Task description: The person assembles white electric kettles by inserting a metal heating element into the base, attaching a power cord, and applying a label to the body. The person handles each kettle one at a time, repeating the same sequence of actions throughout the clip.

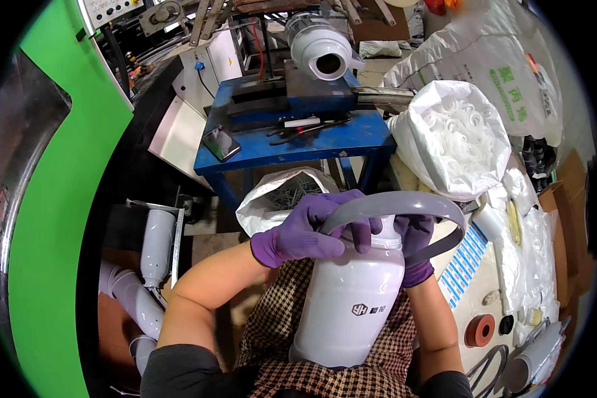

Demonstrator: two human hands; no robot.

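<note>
A glossy pale jug body [341, 315] with a narrow neck leans in my lap against a checked apron [265, 335]. A curved grey handle [404, 203] arches over the neck and to the right. My left hand [305, 229], in a purple glove, is closed round the handle's left end, its fingertips against the neck. On the neck's right side my right hand [414, 242], also gloved, is closed against the jug, partly behind the handle. The right fingertips are hidden. Just beyond the hands sits an opened white sack [249, 209] of thin grey pieces.
A blue metal table [245, 142] ahead carries a phone [221, 144], pliers [305, 131] and another pale jug [322, 50] lying tilted. White rings fill a sack [454, 142] at right. More pale jug bodies [157, 245] lie at left, beside a green machine panel [53, 219].
</note>
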